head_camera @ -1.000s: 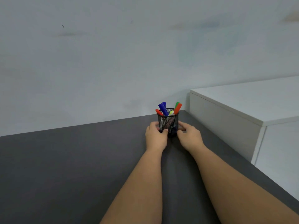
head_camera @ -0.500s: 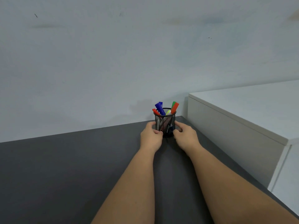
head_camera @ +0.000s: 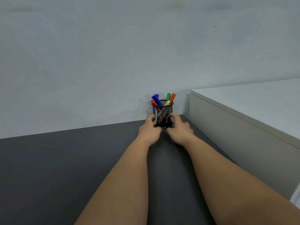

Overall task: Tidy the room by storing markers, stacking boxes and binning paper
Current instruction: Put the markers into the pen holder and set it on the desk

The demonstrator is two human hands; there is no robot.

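A black mesh pen holder [head_camera: 162, 111] stands upright at the far edge of the dark grey table [head_camera: 65, 163], close to the wall. Several markers [head_camera: 156, 99] stick out of it: blue, red, green, orange and a yellow-green one. My left hand [head_camera: 149, 132] touches the holder's lower left side with thumb and fingertips. On the lower right side my right hand [head_camera: 180, 132] rests against it with its fingers loosely spread. Both hands cup the base, and the holder's bottom rim is partly hidden behind them.
A white cabinet [head_camera: 243, 114] stands higher than the table along its right side, with its corner a short way right of the holder. The pale wall [head_camera: 113, 62] rises directly behind the holder. Both forearms stretch across the table's middle.
The pen holder has slid away from me, from a little inside the table to its far edge by the wall, with both hands around it. My right fingers have spread looser.
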